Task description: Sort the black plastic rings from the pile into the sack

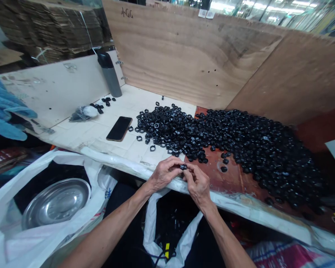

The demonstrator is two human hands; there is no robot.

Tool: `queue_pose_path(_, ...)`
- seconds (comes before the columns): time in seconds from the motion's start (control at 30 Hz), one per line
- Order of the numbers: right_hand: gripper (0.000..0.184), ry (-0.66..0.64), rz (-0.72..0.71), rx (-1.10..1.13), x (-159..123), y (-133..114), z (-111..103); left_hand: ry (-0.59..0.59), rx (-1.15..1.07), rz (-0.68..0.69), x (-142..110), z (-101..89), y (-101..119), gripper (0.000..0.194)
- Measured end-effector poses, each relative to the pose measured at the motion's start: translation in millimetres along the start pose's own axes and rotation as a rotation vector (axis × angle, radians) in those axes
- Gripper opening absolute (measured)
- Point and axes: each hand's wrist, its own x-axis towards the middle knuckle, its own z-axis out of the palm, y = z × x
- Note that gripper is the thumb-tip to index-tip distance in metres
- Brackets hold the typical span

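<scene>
My left hand (164, 172) and my right hand (198, 182) meet over the front edge of the bench. Between their fingertips is a small black plastic fitting (183, 167), pinched from both sides; the fingers partly cover it. Just beyond my hands lies a heap of black plastic rings (167, 126) on the pale board. To the right it runs into a larger heap of small black plastic caps (257, 145) on a reddish-brown surface. Below my hands, an open white sack (150, 230) holds dark parts, too dim to make out.
A phone (119, 128) lies left of the rings, and a grey bottle (111, 76) stands in the back corner. Wooden panels (195, 48) wall the bench. A bag of black parts (83, 113) sits at left. Lower left, a white sack (5, 201) holds a metal bowl (61, 201).
</scene>
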Motion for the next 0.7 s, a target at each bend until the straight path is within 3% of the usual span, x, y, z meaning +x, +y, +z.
queue_pose_path(0.13, 0.033, 0.004, 0.034, -0.096, 1.6, 1.6, -4.2, -0.001, 0.008, -0.002, -0.3, 0.1, 1.2, 0.022)
queue_pose_path(0.23, 0.027, -0.013, 0.080, -0.047, 0.7, -0.3, -6.1, 0.003, 0.012, -0.009, -0.4, 0.2, 2.3, 0.021)
queue_pose_path(0.37, 0.033, -0.020, 0.059, -0.080, -1.4, -5.3, -7.8, 0.018, 0.031, -0.014, -0.6, -0.4, 2.0, 0.021)
queue_pose_path(0.47, 0.019, -0.005, 0.065, 0.013, -0.9, -7.8, -8.9, 0.008, 0.027, -0.019, -0.9, -0.9, 2.2, 0.020)
queue_pose_path(0.7, 0.016, 0.013, 0.064, 0.078, 0.0, -4.7, -7.9, -0.024, 0.011, -0.024, 1.1, -2.6, 7.2, 0.019)
